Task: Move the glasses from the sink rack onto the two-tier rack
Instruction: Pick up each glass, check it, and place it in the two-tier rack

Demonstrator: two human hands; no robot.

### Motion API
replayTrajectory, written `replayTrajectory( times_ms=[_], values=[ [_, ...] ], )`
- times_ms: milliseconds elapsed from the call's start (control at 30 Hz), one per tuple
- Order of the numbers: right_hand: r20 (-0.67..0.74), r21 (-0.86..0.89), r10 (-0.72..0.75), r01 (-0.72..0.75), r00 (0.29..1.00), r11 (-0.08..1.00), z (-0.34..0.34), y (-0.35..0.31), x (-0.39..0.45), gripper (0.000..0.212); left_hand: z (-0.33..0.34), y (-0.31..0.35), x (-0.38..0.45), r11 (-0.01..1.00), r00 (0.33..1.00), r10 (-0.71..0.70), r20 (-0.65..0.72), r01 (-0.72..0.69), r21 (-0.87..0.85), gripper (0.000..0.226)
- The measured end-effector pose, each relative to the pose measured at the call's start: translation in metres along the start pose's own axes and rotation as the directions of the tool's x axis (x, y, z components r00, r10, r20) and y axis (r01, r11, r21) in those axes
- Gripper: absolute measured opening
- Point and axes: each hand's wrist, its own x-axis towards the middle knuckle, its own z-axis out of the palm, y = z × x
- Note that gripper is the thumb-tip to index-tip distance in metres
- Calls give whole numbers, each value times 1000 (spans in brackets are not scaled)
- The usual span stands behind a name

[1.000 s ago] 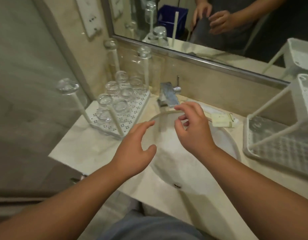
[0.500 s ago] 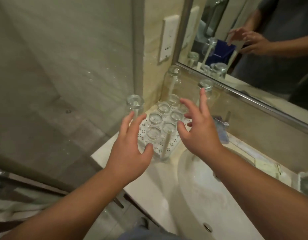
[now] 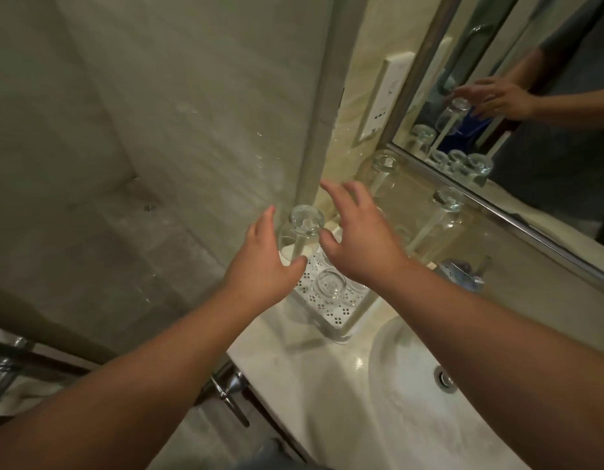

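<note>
A white perforated sink rack stands on the counter left of the basin. Clear glasses sit upside down on its base, one in front. Taller glasses hang inverted on its posts: a near one, one at the back and one to the right. My left hand is spread just left of the near post glass, thumb below it. My right hand hovers spread on its right side, fingers apart. Neither hand grips the glass. The two-tier rack is out of view.
A white basin with its drain lies at the lower right. A chrome tap sits behind my right forearm. A mirror runs along the back wall. A glass shower panel and metal handle are on the left.
The view swung left and closer to the sink rack. Both hands moved forward and now bracket the near post glass.
</note>
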Motion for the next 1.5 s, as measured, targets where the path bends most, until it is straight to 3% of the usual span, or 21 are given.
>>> replayTrajectory(
  times_ms=[200,367,500,667,900,1100,1267,1333,1433,1500],
  values=[
    [144,-87,-62,75,988,993,12,0,25,73,22,-6,28,996,993,-89,82,91,-22,122],
    [260,-123,-77,112,963,986,23,-2,42,78,40,-9,33,987,992,-115,54,120,-109,121],
    [248,-105,-81,110,965,988,30,-2,45,70,46,-11,35,986,996,-87,-22,83,-145,104],
    [221,-32,-91,101,971,994,27,0,46,64,46,-10,34,974,998,-62,-23,55,-219,91],
    [151,6,-82,82,985,997,18,1,41,63,44,-7,33,966,998,-58,-13,53,-252,104],
    [77,6,-41,41,996,999,-9,5,41,68,32,6,21,879,985,-166,42,168,-446,112],
    [-4,22,1,-1,1000,1000,-35,3,34,68,13,33,-6,663,963,-271,-1,186,-725,94],
    [-41,45,9,-7,999,999,-43,0,27,67,7,46,-14,524,925,-376,63,268,-808,78],
    [-82,59,16,-12,996,998,-53,-7,14,65,-3,62,-22,172,819,-453,353,468,-867,55],
    [-107,69,16,-9,994,998,-57,-13,5,65,-9,70,-25,-96,721,-384,577,591,-801,67]
  ],
)
